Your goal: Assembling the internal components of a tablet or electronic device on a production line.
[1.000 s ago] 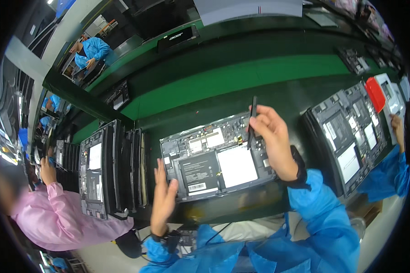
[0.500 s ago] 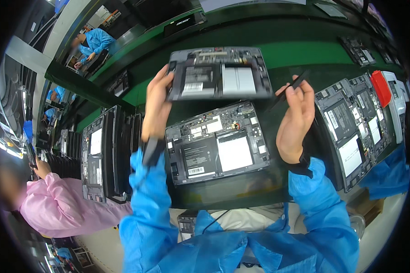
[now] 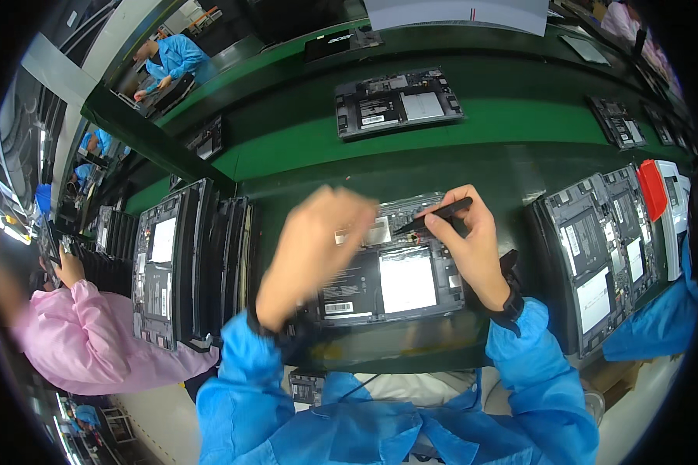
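In front of me lies an opened tablet [image 3: 349, 279] with its circuit board along the far edge and a black and silver battery below. My right hand [image 3: 473, 246] grips dark pointed tweezers [image 3: 442, 215], their tip over the right part of the board. My left hand [image 3: 318, 246] is smeared by motion above the tablet's left half and hides part of its board; its fingers cannot be made out. Beyond, a second opened tablet [image 3: 399, 105] rests on the green strip, apart from both hands.
Upright opened tablets [image 3: 163, 263] stand in a row on the left. More opened tablets [image 3: 589, 248] are stacked at the right, beside a red piece [image 3: 651, 190]. A co-worker in a pink sleeve [image 3: 108, 333] sits at my left; another in blue [image 3: 180, 58] works farther off.
The tablet my left hand held up now lies on the green strip farther away. Both hands have come over the near tablet, the right one bringing the tweezers to its board.
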